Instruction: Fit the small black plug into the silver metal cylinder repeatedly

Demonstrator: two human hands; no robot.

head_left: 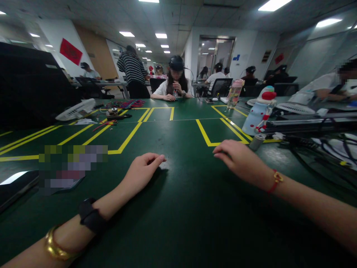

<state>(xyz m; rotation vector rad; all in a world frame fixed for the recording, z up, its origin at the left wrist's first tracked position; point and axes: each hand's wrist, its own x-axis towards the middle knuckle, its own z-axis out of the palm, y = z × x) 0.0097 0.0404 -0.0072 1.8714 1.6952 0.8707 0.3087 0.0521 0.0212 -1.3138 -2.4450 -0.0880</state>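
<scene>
My left hand [145, 170] hovers low over the green table, or rests on it, left of the middle. Its thumb and fingertips are brought together; anything between them is too small to make out. To the right, my right hand [239, 159] is held over the table, fingers bent and tips close to the thumb. What it may hold there is hidden or too tiny to name. A gap of bare green tabletop [186, 178] separates the hands. Just behind my right hand stands a small grey cylinder [257, 141], with a light blue bottle [255, 115] beyond it.
Yellow tape [131, 136] marks outlines on the tabletop. A blurred-out flat item [72, 169] and a dark tablet-like device [18, 188] lie at left. Black cables [312, 163] crowd the right side. A clear pink-lidded bottle [235, 95] stands farther back. Another person [174, 83] sits opposite.
</scene>
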